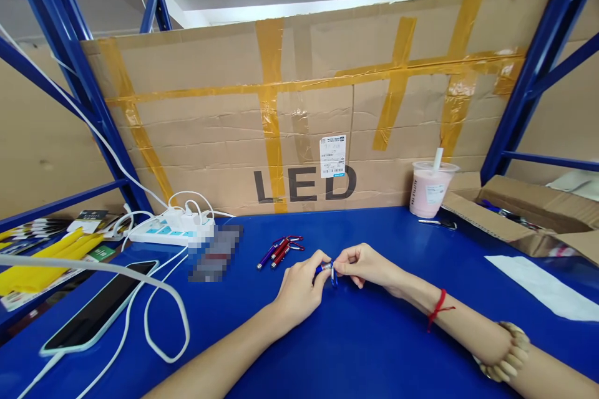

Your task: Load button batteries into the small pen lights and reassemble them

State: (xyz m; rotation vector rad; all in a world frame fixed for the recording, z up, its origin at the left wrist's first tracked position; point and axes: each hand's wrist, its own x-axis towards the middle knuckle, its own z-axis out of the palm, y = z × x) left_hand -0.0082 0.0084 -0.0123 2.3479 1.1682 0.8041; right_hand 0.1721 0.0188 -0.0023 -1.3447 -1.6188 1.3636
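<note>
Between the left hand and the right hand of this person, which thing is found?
In the head view, a small blue-and-silver item is there, held at the fingertips between the left hand and the right hand.

The held piece (327, 267) is blue (like the tabletop (374, 336)) and silver, the drink (427, 197) pink.

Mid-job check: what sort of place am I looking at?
Probably a makeshift workbench in a storeroom or small workshop: blue metal shelf posts frame a smooth blue tabletop, and a large, taped brown cardboard sheet printed "LED" stands behind it.
</note>
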